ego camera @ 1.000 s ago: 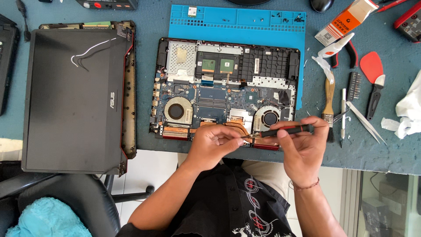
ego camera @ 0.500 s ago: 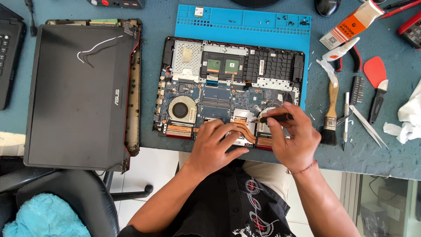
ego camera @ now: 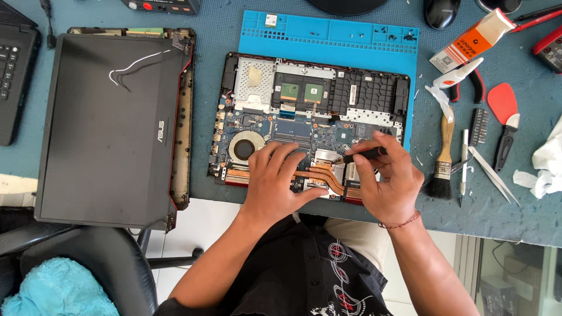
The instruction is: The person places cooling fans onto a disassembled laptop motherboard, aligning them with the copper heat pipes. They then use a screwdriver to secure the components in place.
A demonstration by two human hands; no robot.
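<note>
On one opened laptop, left hand rests flat; right hand grips one screwdriver.

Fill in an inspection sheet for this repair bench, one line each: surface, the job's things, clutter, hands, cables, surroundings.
Surface: grey-blue bench with a blue work mat under the open laptop.
Job's things: open laptop base, circuit board, fan and copper pipes exposed; black screwdriver pointed at the board.
Clutter: paintbrush, tweezers, red scraper, glue box, mouse, white cloth, removed laptop cover.
Hands: left hand flat on the copper pipes; right hand grips the screwdriver.
Cables: white wire lying on the removed cover.
Surroundings: black chair with a turquoise towel at the lower left.
</note>
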